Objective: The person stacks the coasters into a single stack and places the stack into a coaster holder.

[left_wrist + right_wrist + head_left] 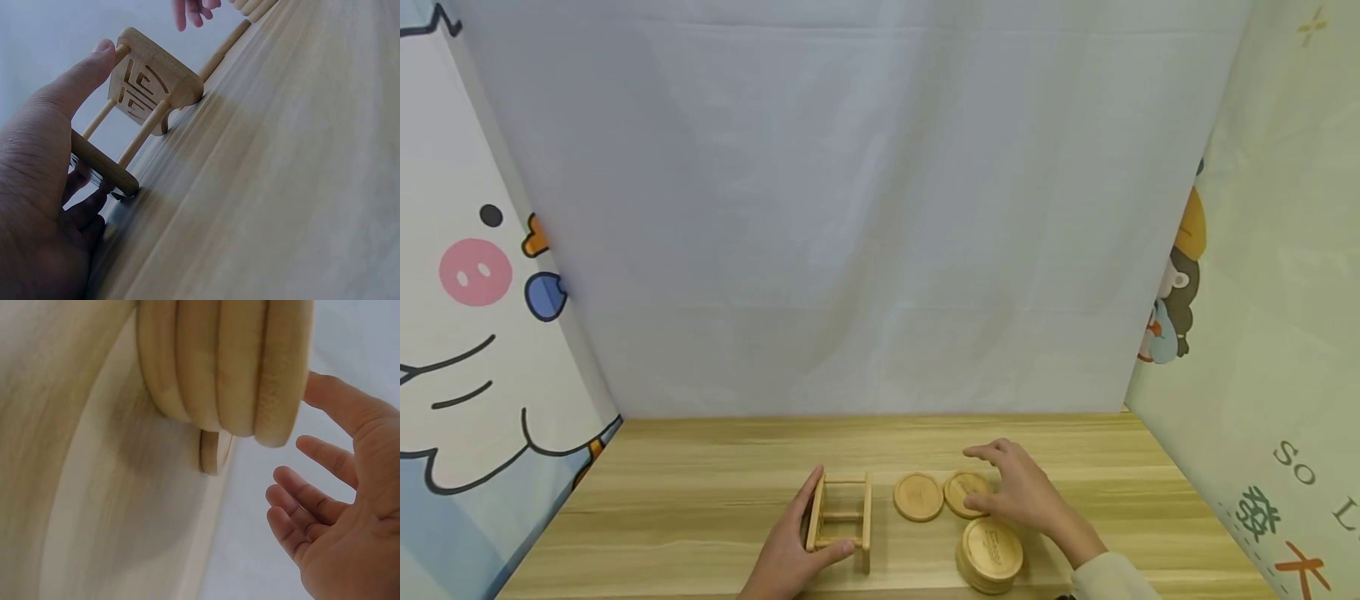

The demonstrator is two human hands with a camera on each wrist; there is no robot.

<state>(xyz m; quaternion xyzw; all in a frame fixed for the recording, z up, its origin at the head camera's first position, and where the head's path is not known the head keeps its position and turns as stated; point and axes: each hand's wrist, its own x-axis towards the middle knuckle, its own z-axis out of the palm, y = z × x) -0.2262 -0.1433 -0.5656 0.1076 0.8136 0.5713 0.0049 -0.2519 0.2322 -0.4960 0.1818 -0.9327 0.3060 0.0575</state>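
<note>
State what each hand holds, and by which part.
The left hand grips the light-brown, open-framed wooden rack by its left side panel; the right hand holds nothing.

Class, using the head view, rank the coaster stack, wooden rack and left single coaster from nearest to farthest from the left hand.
1. Wooden rack: held in the left hand.
2. Left single coaster: right of the rack.
3. Coaster stack: farther right.

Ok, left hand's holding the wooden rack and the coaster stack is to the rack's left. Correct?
One fix: the coaster stack is to the right of the wooden rack, per the head view. The left hand does hold the rack.
</note>
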